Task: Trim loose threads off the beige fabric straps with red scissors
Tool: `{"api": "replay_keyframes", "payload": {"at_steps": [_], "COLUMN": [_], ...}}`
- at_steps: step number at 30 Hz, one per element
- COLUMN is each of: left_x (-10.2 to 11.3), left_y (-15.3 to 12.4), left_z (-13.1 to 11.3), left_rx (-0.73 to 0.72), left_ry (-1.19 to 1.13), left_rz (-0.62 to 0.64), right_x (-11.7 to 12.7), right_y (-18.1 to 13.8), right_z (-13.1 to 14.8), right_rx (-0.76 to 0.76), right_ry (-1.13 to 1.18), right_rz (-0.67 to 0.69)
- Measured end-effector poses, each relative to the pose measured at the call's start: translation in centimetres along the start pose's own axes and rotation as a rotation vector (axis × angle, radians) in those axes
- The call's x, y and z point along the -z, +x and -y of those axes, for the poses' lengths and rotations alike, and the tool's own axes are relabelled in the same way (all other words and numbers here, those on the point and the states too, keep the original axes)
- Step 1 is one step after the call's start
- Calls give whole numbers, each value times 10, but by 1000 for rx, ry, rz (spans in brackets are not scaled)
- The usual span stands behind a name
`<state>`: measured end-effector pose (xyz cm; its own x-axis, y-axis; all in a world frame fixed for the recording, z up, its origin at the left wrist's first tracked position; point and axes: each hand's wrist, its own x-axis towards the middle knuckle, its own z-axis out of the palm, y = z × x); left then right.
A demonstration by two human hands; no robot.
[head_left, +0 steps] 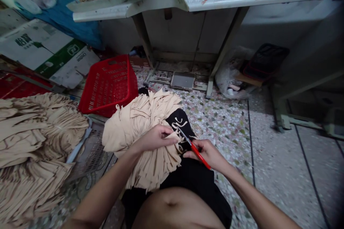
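Beige fabric strips [150, 164] — long, limp, bunched

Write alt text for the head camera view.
A person's left hand pinches a bundle of beige fabric strips on their black-clad lap while their right hand holds red-handled scissors to it. A heap of similar strips lies to the left, beside a red plastic basket.

Left hand [154, 138] and right hand [206, 154] look sharp in dim, flat indoor light (corners darken, edges bow).
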<state>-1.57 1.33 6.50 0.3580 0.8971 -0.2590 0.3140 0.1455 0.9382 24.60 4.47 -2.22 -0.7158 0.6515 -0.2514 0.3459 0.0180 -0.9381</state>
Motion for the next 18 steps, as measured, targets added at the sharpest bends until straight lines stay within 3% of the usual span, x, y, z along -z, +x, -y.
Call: {"api": "replay_keyframes", "payload": {"at_steps": [4,6,7,10,12,18], "left_x": [10,19,24,43,52,48], "left_y": [-23,-27,-26,-7,14,59], "left_z": [-8,-8,-7,4,14,32], "left_rx": [83,154,177,176,137,-17], "left_ry": [-8,-89,-117,-98,44,647], "left_rz": [398,458,376,-146,-396,-514], "right_x": [3,6,8,9,6,2], "right_y": [-13,-14,-12,0,11,35], "right_z": [-14,-17,-17,-13,-8,0], "right_rx": [-175,-228,-231,-204,-195,-128], "right_ry": [204,222,221,229,246,280], "right_rz": [-27,-59,-75,-118,-133,-190]}}
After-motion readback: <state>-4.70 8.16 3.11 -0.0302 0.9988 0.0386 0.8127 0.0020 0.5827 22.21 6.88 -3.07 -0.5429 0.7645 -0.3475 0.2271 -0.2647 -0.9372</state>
